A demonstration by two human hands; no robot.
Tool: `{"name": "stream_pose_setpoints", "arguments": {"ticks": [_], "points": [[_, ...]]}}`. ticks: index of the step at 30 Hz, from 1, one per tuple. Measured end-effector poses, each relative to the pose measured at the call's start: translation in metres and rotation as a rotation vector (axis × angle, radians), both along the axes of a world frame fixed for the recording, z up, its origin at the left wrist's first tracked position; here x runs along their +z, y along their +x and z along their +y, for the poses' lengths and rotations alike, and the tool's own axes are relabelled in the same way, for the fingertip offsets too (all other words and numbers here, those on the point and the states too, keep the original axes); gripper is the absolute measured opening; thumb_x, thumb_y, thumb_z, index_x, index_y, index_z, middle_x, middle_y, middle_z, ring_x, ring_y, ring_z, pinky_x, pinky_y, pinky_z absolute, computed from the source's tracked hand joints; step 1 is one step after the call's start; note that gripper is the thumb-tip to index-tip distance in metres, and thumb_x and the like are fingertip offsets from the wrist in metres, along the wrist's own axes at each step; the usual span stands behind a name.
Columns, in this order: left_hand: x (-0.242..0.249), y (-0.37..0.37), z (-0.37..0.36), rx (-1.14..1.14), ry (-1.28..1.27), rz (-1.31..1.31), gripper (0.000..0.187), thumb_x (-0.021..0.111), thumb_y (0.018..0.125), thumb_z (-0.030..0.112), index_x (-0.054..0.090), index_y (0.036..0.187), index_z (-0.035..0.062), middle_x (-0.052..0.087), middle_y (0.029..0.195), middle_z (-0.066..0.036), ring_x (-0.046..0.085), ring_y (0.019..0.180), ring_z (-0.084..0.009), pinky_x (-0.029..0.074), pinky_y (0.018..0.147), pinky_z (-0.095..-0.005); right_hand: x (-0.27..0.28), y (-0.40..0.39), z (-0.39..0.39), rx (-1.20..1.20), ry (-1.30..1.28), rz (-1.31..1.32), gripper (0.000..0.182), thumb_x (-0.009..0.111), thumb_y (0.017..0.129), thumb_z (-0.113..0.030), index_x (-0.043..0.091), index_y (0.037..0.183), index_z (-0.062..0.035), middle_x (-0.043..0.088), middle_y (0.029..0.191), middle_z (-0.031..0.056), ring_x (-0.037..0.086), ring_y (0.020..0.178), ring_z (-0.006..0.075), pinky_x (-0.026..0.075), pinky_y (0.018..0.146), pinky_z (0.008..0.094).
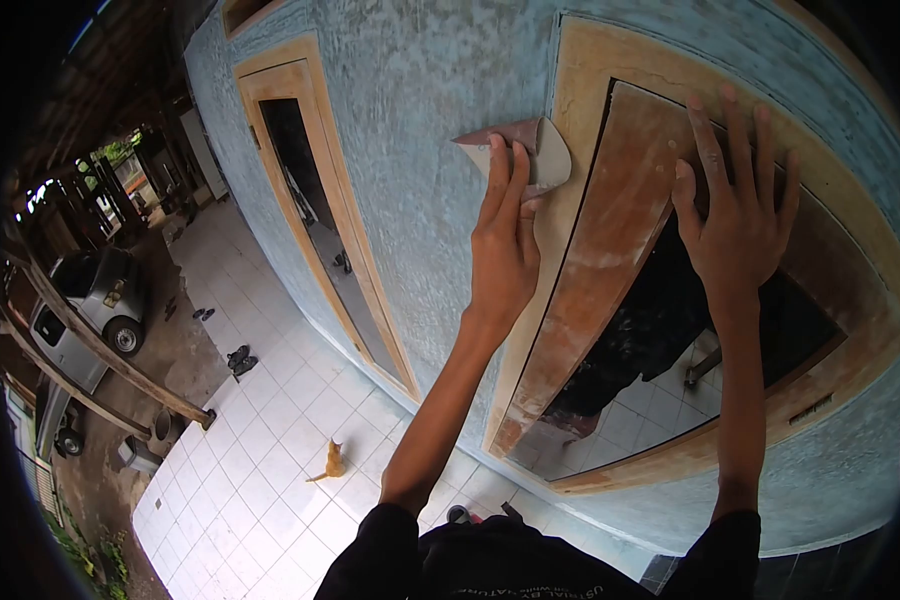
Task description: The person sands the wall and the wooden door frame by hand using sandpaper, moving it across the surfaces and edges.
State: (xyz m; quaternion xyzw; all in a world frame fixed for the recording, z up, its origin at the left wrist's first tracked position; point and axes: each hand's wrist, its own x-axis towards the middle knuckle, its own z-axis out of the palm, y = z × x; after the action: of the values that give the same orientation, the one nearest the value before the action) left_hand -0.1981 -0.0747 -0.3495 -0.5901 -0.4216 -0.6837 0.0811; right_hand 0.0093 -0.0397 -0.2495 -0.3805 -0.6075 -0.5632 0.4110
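A folded sheet of sandpaper, brownish on one face and pale on the other, is in my left hand. The fingers lie over its lower left part, against the pale outer window frame and the blue wall next to it. My right hand has its fingers spread over the top of the reddish-brown wooden sash. Dark reflective glass fills the sash and mirrors a dark figure and floor tiles. Whitish dusty marks show on the sash wood.
A second narrow window is set in the blue textured wall to the left. An orange cat sits on the white tiled floor. Dark shoes lie near the tile edge. Beyond stand wooden posts and a silver vehicle.
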Motion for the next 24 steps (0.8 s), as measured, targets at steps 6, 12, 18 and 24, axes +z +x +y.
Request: {"name": "stream_pose_setpoints", "arguments": {"ticks": [6, 12, 18, 24], "points": [[-0.026, 0.004, 0.004, 0.13, 0.085, 0.138, 0.053, 0.046, 0.103, -0.001, 0.041, 0.155, 0.0078, 0.03, 0.163, -0.02, 0.041, 0.141, -0.0405, 0.053, 0.101, -0.0404, 0.0, -0.001, -0.001, -0.006, -0.02, 0.015, 0.049, 0.056, 0.097, -0.044, 0.052, 0.147, -0.0438, 0.048, 0.156, -0.013, 0.046, 0.143, 0.0167, 0.028, 0.122, 0.0469], [0.002, -0.005, 0.004, 0.092, 0.052, 0.103, 0.055, 0.047, 0.102, -0.002, 0.041, 0.155, 0.0108, 0.03, 0.163, -0.018, 0.039, 0.141, -0.0399, 0.053, 0.101, -0.0411, 0.0, 0.0, -0.001, -0.001, -0.015, -0.005, 0.05, 0.054, 0.101, -0.042, 0.048, 0.151, -0.0398, 0.048, 0.156, -0.0103, 0.046, 0.143, 0.0201, 0.032, 0.119, 0.0481], [-0.013, -0.004, 0.003, 0.1, 0.049, 0.134, 0.055, 0.047, 0.103, -0.002, 0.041, 0.155, 0.0113, 0.03, 0.163, -0.017, 0.041, 0.14, -0.0391, 0.055, 0.097, -0.0415, 0.0, 0.0, -0.001, -0.004, -0.009, -0.007, 0.049, 0.052, 0.102, -0.044, 0.049, 0.15, -0.0396, 0.048, 0.156, -0.0102, 0.046, 0.143, 0.0199, 0.031, 0.12, 0.048], [-0.003, 0.0, 0.004, 0.049, 0.036, 0.046, 0.057, 0.047, 0.102, -0.005, 0.04, 0.156, 0.0112, 0.028, 0.164, -0.016, 0.039, 0.142, -0.0391, 0.054, 0.099, -0.0408, 0.0, 0.0, 0.0, 0.014, -0.012, 0.002, 0.05, 0.056, 0.097, -0.042, 0.052, 0.147, -0.0413, 0.047, 0.157, -0.0122, 0.046, 0.143, 0.018, 0.029, 0.121, 0.0481]]}}
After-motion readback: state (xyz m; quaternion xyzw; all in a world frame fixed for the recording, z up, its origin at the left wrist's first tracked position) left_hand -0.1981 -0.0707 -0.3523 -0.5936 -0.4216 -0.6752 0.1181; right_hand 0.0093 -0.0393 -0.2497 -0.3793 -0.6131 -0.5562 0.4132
